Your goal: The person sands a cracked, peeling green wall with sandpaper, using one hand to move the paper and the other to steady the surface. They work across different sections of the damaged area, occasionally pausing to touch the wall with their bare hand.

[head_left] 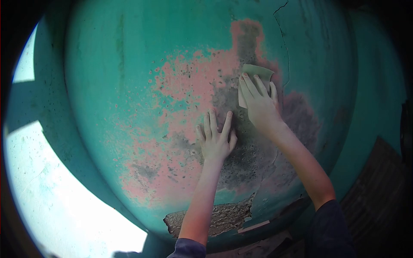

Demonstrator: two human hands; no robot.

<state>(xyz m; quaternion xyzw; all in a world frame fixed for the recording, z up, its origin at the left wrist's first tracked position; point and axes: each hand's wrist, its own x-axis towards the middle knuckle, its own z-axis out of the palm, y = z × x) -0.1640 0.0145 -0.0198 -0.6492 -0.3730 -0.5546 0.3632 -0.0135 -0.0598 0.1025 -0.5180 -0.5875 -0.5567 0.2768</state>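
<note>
My right hand presses a folded sheet of sandpaper flat against a green wall. The sheet's pale top edge and left side show past my fingers; the rest is covered by the hand. Lower and to the left, my left hand lies with fingers spread on the wall, holding nothing. Around both hands the green paint is worn through to a pink layer and dark grey patches.
A thin crack runs down the wall at upper right. Below my hands, a broken strip exposes rough masonry. Bright sunlit ground lies at left. A dark corrugated panel stands at lower right.
</note>
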